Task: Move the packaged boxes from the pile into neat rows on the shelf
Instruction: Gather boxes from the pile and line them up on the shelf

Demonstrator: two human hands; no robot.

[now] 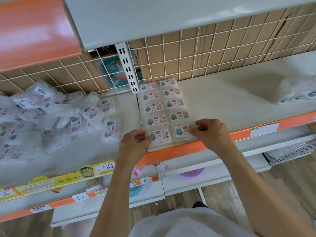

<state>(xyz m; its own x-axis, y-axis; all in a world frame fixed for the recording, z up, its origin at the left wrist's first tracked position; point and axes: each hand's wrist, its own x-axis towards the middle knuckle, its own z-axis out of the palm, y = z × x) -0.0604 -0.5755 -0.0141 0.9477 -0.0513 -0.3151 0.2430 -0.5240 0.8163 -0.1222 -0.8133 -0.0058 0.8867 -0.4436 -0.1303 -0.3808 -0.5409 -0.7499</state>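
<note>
Two neat rows of clear packaged boxes (163, 106) with white labels run from the wire back panel to the front edge of the grey shelf (222, 106). My left hand (136, 142) pinches the left side of the front-left box (159, 136). My right hand (210, 130) pinches the right edge of the front-right box (182, 131). A loose pile of the same boxes (42, 113) lies on the shelf to the left, with a single box (110, 129) lying nearest the rows.
An upright slotted post (127, 67) stands at the back between the two shelf bays. A few more packs (297, 93) sit at the far right. An upper shelf (153, 17) overhangs. Price tags line the orange front rail (179, 151); lower shelves hold other goods.
</note>
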